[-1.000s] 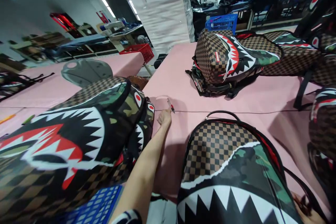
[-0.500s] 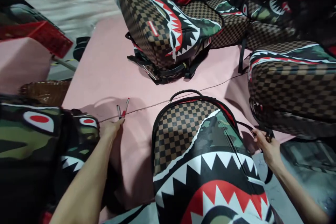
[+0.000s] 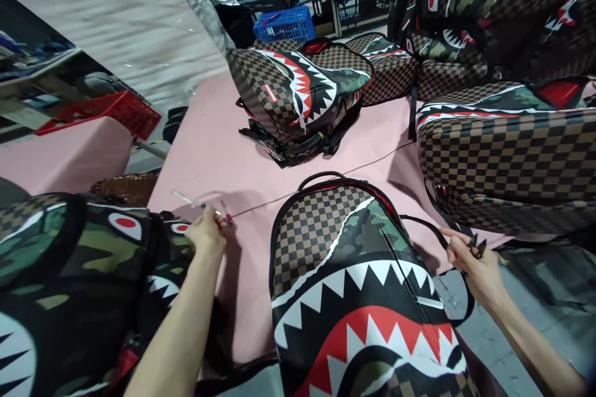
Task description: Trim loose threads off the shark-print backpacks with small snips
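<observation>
A backpack with brown-and-black checks, camouflage and a printed shark mouth stands upright in front of me. To its left, my left hand is closed on a thin, pale pen-like stick, blurred and pointing up to the left. A second slender stick with a red part is by my fingers on the pink table. On the right, my right hand pinches a narrow black strap coming from the backpack's side. A dark tool with two pointed tips, like thread snips, pokes out of that hand.
Camouflage shark bags crowd the left side. One checked backpack lies across the pink table, another at right, with more piled behind. A thin cord crosses the table. Red and blue crates stand farther off.
My left hand has picked up one pen-like stick, which now tilts left. My right hand keeps its hold on the strap. The view has shifted, showing more of the background.
</observation>
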A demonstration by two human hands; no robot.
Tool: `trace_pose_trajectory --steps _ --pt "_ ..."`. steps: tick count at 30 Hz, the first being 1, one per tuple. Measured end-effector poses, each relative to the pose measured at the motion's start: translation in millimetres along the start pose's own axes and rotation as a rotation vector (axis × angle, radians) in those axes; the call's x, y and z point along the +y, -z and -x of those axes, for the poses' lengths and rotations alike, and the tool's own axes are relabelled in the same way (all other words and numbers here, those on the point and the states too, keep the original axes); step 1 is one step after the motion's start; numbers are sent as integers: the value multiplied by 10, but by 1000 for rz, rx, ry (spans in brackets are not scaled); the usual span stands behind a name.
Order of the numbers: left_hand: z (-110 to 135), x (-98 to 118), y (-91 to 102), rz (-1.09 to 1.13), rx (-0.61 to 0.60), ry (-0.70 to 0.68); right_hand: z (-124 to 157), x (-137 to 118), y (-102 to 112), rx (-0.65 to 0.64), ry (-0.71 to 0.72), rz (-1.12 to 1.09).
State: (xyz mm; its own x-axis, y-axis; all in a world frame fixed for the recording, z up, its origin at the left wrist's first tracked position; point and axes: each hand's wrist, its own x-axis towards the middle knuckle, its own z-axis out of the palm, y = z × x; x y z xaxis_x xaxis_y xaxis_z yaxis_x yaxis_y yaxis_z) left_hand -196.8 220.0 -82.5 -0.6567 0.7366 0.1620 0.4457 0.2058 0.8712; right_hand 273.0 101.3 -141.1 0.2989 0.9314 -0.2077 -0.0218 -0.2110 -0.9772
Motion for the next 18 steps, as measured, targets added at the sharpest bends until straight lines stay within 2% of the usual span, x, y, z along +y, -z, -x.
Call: trace_pose_trajectory --steps 2,3,4,5,6,7,9,11,13,16,18 --pt "384 282 -121 3 -80 -93 69 -265 -245 -131 75 46" --pt "637 413 -196 4 -173 -147 106 -377 -392 -204 106 79" --pt "912 531 -277 -5 -339 -237 141 -465 -541 -281 128 105" --pt "1185 632 -361 -60 -587 -489 172 -524 -682 -346 151 127" --pt "1433 714 -448 -107 -715 -751 198 -555 -802 -392 163 145" --pt "1634 779 -534 -161 -769 -935 216 -559 -893 -414 171 154" --pt "1840 861 -710 -208 -883 -1139 227 -513 -974 -389 168 137" --pt "1773 900 -894 -214 -1059 -1160 210 -440 -931 -312 138 49" --pt "1532 904 -1091 -277 -1127 -1055 182 -374 -814 -235 83 -101" --pt "1170 863 -1384 -517 -914 -888 169 -303 -631 -228 -21 -287" --pt "1070 821 -1534 -615 -843 -880 194 -263 -552 -267 -75 -324"
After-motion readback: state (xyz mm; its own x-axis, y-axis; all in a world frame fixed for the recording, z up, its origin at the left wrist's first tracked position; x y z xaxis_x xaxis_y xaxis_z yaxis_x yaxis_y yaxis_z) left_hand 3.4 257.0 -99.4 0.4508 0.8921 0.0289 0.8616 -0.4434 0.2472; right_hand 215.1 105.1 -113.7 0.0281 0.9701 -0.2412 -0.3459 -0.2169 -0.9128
